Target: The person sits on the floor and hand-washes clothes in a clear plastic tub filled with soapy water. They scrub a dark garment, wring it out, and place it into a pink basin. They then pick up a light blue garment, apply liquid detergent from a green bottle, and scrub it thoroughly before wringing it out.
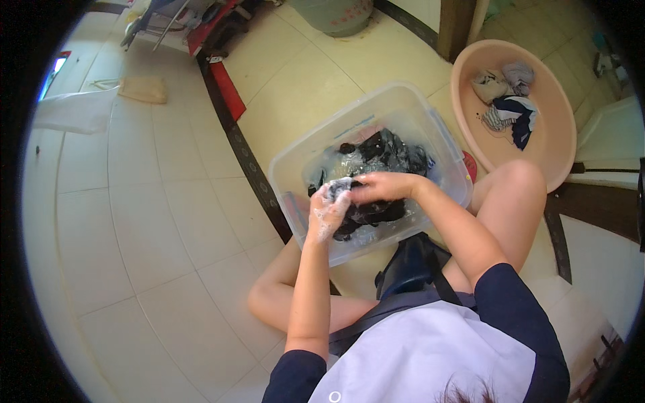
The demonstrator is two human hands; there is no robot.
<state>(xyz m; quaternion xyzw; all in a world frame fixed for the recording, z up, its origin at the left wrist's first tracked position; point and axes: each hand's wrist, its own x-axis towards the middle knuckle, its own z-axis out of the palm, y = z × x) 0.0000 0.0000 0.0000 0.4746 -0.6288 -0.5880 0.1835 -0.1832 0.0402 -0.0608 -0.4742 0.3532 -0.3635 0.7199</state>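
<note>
My left hand (328, 209) is closed around a dark, lathered piece of clothing (340, 189), with white suds over the fingers and down to the wrist. My right hand (386, 187) meets it from the right, its fingers blurred and pressed against the same garment. Both hands are above a clear plastic storage bin (440, 127). Black wet clothes (386, 151) lie bunched in sudsy water inside that bin. The exact kind of the garment in my hands is hidden by fingers and foam.
A peach-coloured basin (554, 138) stands right of the bin, holding several crumpled white, grey and navy clothes (516, 117). A green bucket (336, 17) is at the far side. White tiled wall (154, 221) runs along the left. A dark blue object (406, 265) sits between my legs.
</note>
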